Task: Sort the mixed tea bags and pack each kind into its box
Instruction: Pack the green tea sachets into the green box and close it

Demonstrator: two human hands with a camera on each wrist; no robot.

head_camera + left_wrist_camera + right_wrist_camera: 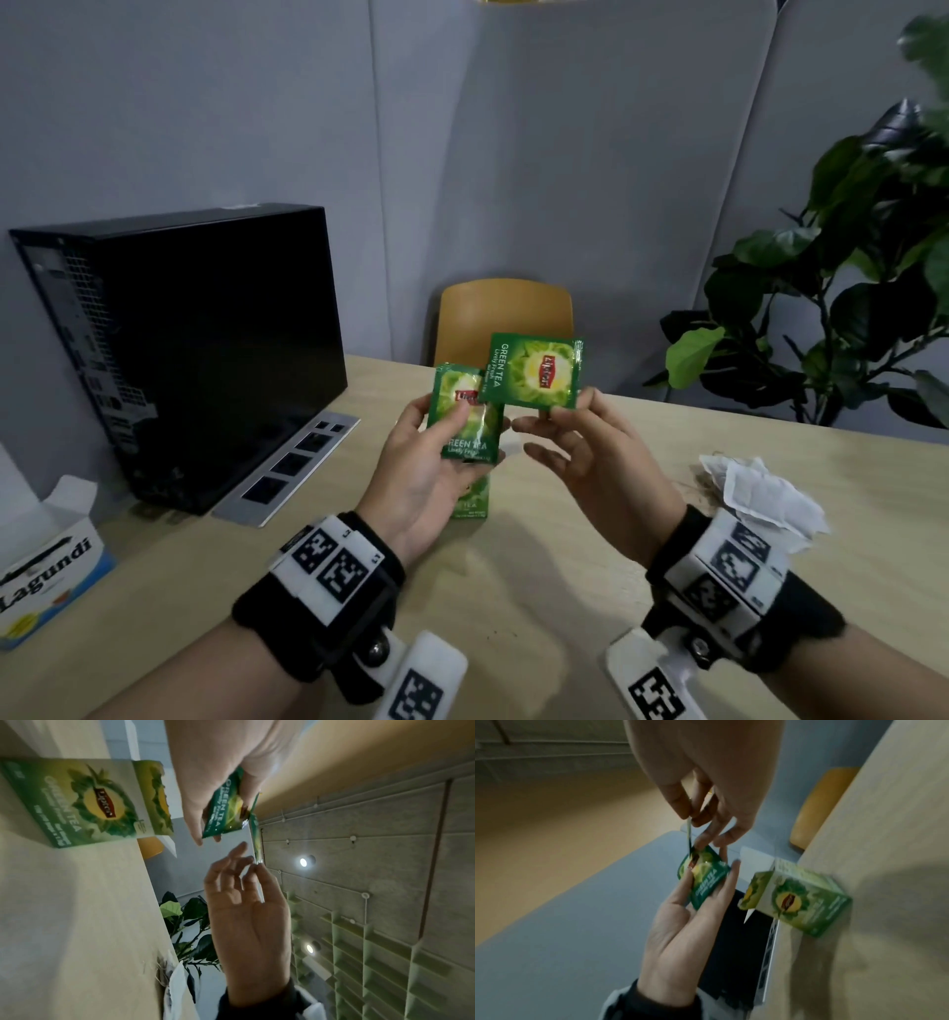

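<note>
Both hands are raised over the wooden table. My left hand grips a green tea sachet upright, thumb across its front. My right hand pinches a second green tea sachet by its lower edge; the two sachets overlap at one corner. The green tea box lies on the table below my left hand, mostly hidden. In the right wrist view the box has its end flap open. A loose pile of white tea bags lies at the right.
A white Lagundi box stands open at the near left. A black computer case and a socket panel fill the back left. A yellow chair stands behind the table, a leafy plant at the right.
</note>
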